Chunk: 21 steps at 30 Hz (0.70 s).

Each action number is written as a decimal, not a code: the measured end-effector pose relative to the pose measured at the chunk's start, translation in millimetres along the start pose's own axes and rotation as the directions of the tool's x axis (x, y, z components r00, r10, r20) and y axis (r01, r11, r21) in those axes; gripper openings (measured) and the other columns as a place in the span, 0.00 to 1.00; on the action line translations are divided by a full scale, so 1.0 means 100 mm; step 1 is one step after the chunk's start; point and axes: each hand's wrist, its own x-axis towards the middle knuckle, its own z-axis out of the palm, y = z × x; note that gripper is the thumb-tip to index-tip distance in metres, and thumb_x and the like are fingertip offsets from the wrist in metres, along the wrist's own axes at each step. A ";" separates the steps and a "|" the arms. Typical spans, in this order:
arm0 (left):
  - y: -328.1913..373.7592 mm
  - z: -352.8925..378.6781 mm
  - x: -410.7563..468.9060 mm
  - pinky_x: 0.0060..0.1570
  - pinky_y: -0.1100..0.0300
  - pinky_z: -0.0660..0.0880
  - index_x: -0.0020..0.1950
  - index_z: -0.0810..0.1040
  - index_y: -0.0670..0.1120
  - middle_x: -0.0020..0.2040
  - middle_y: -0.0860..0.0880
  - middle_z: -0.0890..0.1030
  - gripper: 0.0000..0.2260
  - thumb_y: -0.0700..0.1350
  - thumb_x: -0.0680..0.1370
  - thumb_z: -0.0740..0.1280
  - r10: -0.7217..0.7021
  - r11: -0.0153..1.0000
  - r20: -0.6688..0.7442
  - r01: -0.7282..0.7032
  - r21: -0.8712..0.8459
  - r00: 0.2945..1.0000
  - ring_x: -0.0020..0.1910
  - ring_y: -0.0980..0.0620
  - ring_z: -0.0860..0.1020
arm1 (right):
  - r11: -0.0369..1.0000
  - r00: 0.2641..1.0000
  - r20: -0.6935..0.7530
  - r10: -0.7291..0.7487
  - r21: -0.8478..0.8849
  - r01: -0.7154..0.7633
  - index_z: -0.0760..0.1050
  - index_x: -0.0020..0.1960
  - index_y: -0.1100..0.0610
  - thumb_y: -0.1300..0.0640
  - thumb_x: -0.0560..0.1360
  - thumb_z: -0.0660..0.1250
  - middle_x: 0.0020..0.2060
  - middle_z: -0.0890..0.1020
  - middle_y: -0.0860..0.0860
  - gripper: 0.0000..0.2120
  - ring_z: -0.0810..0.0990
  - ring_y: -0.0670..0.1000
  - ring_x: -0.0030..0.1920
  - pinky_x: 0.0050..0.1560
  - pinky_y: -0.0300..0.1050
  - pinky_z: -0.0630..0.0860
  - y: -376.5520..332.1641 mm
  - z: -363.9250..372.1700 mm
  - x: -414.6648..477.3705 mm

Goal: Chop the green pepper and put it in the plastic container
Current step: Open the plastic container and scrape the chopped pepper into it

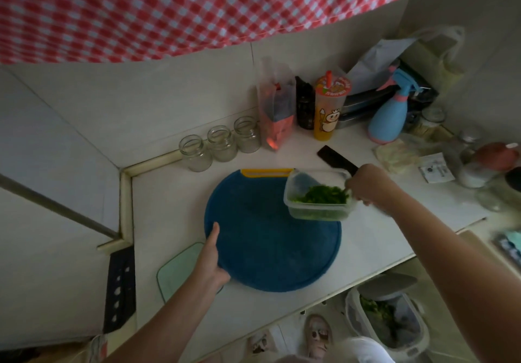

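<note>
A clear plastic container [318, 212] with chopped green pepper [321, 195] in it is tilted above the right side of the round blue cutting board [270, 244]. My right hand [369, 186] grips the container by its right rim. My left hand [211, 261] holds the board's left edge, thumb on top and fingers underneath. A black knife [335, 159] lies on the white counter just behind the container, its handle end hidden by my right hand. No pepper pieces show on the board.
A pale green lid [176, 271] lies under the board's left edge. Three empty glass jars [218, 144], a bag, a drink cup [328, 109] and a blue spray bottle [390, 111] stand at the back. More jars crowd the right. A bin [389, 320] stands below the counter edge.
</note>
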 end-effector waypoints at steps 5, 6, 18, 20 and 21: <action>-0.03 0.05 0.17 0.52 0.44 0.74 0.57 0.77 0.49 0.55 0.44 0.80 0.15 0.57 0.77 0.63 -0.017 0.997 -0.060 0.021 0.072 0.998 0.53 0.43 0.77 | 0.994 0.971 0.238 0.032 0.097 -0.056 0.71 0.38 0.63 0.65 0.74 0.62 0.25 0.70 0.55 0.06 0.66 0.50 0.23 0.24 0.39 0.66 -0.04 0.12 0.02; -0.04 0.06 0.21 0.52 0.44 0.74 0.59 0.76 0.48 0.56 0.44 0.80 0.15 0.56 0.77 0.64 -0.031 0.996 -0.072 0.037 0.085 0.997 0.54 0.42 0.77 | 0.991 0.959 0.284 0.022 0.123 -0.059 0.71 0.37 0.63 0.65 0.73 0.63 0.24 0.68 0.54 0.06 0.64 0.50 0.23 0.24 0.39 0.65 -0.04 0.14 0.02; 0.17 0.01 0.24 0.32 0.60 0.78 0.56 0.73 0.38 0.41 0.42 0.80 0.15 0.49 0.78 0.65 0.088 0.409 -0.171 0.121 0.905 0.981 0.33 0.49 0.80 | 0.907 0.939 0.118 -0.322 -0.246 0.342 0.78 0.52 0.63 0.53 0.81 0.53 0.46 0.80 0.57 0.18 0.79 0.54 0.47 0.47 0.46 0.75 -0.22 0.47 0.10; 0.24 -0.02 0.27 0.33 0.59 0.79 0.48 0.74 0.38 0.35 0.43 0.79 0.13 0.49 0.78 0.64 0.133 0.294 -0.162 0.117 0.948 0.978 0.30 0.49 0.79 | 0.922 0.930 0.105 -0.351 -0.135 0.363 0.79 0.48 0.61 0.54 0.80 0.57 0.42 0.81 0.56 0.14 0.79 0.52 0.43 0.44 0.45 0.74 -0.19 0.56 0.17; 0.28 -0.04 0.27 0.34 0.58 0.79 0.44 0.75 0.38 0.34 0.43 0.79 0.13 0.49 0.78 0.64 0.159 0.255 -0.158 0.114 0.960 0.975 0.29 0.48 0.79 | 0.931 0.932 0.102 -0.348 -0.085 0.356 0.79 0.47 0.60 0.54 0.79 0.58 0.40 0.81 0.56 0.13 0.79 0.51 0.39 0.40 0.43 0.74 -0.19 0.62 0.20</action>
